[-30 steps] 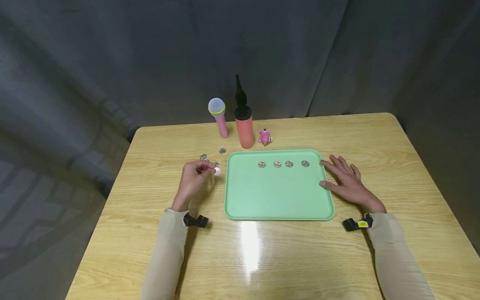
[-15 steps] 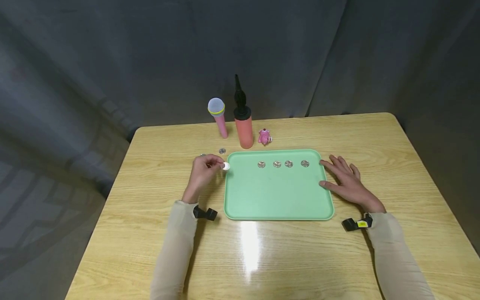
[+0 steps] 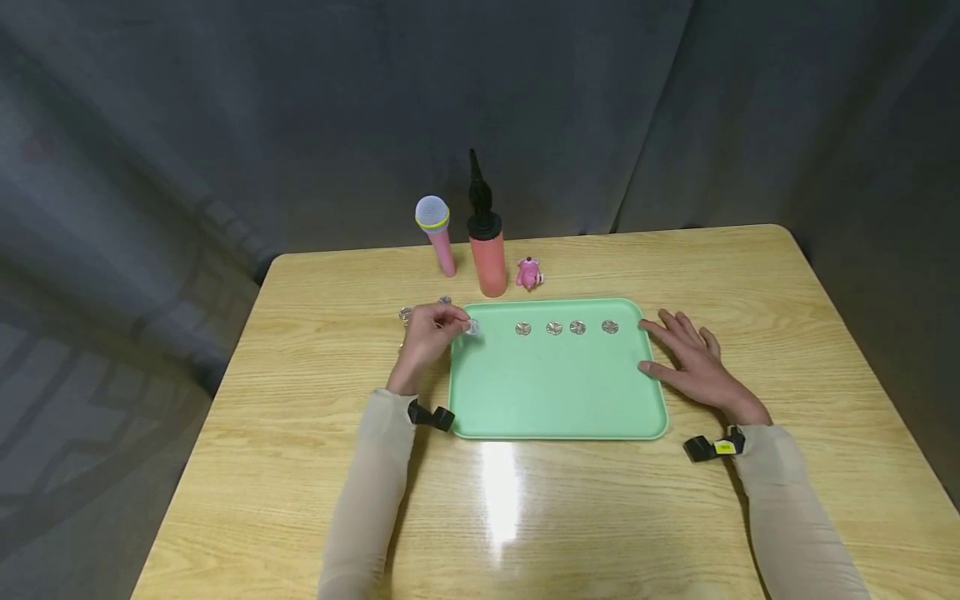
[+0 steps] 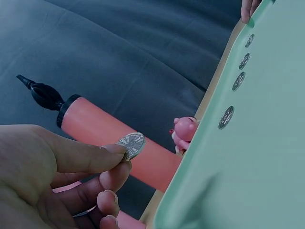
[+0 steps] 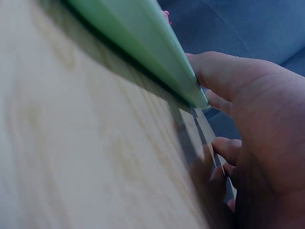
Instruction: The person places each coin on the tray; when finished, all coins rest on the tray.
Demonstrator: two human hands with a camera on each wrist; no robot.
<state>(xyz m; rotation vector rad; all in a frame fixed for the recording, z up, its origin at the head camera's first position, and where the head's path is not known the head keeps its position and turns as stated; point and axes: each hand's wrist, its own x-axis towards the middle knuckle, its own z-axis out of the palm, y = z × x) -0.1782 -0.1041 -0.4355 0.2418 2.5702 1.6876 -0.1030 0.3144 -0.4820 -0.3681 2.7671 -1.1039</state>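
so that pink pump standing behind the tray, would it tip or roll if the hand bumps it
Probably tips easily: the pink pump stands upright on a narrow base, tall and slim with a black nozzle on top. Once down, its round barrel would likely roll across the smooth table. It looks like hollow plastic, so likely light.

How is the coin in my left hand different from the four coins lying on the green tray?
The held coin is pinched between thumb and finger of the left hand, lifted at the tray's left edge; the four coins lie flat on the tray, untouched. The held coin is tilted; the four lie level. It is alone; they form a row along the far side. All are small, round and silvery.
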